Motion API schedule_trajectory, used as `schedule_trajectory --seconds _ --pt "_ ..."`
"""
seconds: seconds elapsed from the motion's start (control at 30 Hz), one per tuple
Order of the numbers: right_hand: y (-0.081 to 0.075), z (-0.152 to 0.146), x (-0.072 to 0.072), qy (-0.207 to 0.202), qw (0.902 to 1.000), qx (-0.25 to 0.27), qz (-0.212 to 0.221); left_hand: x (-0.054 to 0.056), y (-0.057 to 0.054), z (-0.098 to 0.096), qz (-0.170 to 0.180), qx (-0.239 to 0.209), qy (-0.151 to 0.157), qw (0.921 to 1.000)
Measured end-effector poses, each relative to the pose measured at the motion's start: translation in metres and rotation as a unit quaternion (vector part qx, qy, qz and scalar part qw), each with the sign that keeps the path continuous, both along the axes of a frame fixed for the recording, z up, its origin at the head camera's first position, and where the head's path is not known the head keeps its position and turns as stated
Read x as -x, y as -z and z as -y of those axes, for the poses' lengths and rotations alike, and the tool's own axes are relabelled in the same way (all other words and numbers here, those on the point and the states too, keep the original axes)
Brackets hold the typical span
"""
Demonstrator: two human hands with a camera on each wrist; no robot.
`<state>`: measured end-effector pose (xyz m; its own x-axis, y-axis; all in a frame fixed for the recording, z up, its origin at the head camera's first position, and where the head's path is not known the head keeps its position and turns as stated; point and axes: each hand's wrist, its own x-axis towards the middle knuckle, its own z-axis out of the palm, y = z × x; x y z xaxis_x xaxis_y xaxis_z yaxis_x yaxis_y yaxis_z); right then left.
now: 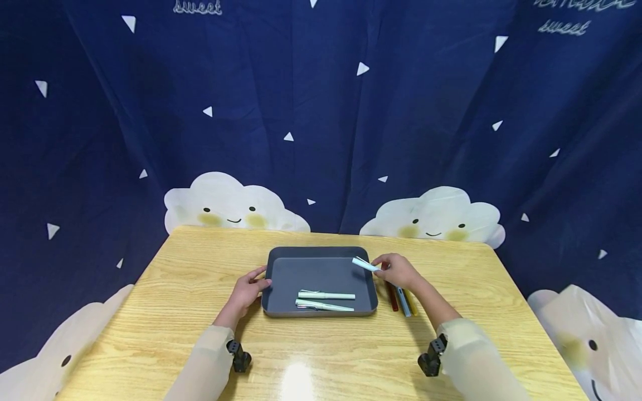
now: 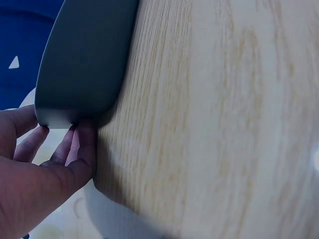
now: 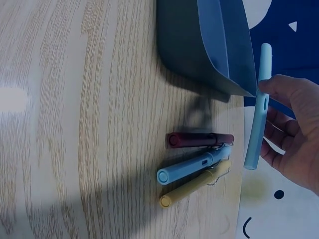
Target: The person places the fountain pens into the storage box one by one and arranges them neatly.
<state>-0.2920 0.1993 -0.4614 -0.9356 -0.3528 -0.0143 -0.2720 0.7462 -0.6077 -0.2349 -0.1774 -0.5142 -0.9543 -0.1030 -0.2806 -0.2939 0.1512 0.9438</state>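
Over tray (image 1: 311, 273), pinching pale-blue pen (image 1: 365, 264) in right grip (image 1: 398, 271), clasping it with left grip (image 1: 244, 292) at tray's left end; likely mid-loading, lower and release next.

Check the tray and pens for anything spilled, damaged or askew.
Nothing looks spilled or damaged. Only the nearer pen in the tray slants slightly against its neighbour; the three pens beside the tray simply fan out.

At the head frame's lower centre, we have two slim pale-green pens (image 1: 327, 296) in a rectangular grey tray (image 1: 311, 275), with slim red, blue and yellow pens (image 1: 403, 302) just right.
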Motion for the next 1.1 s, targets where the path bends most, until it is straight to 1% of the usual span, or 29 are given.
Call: schedule_trajectory --seconds 0.3,0.4,0.63,0.7,0.9,1.1 --pt "-0.002 0.009 0.000 -0.012 0.9998 -0.013 -0.006 -0.001 0.000 0.000 -0.005 -0.002 0.004 1.0000" --pt "-0.002 0.012 0.000 -0.012 0.9999 -0.011 -0.004 -0.001 0.001 0.001 -0.007 -0.002 0.003 1.0000" --pt "0.001 0.020 0.000 -0.030 0.9994 0.002 -0.016 0.000 0.002 0.000 -0.007 0.001 0.000 1.0000" --pt "0.000 0.023 -0.001 -0.031 0.9994 0.004 -0.012 0.000 0.002 0.000 -0.008 0.000 0.001 1.0000" --pt "-0.002 0.029 -0.001 -0.041 0.9990 -0.011 -0.012 0.001 0.004 0.001 -0.006 0.000 0.000 1.0000" --pt "-0.001 0.035 -0.001 -0.052 0.9982 -0.020 -0.024 0.002 0.004 0.001 -0.002 -0.002 0.000 1.0000"
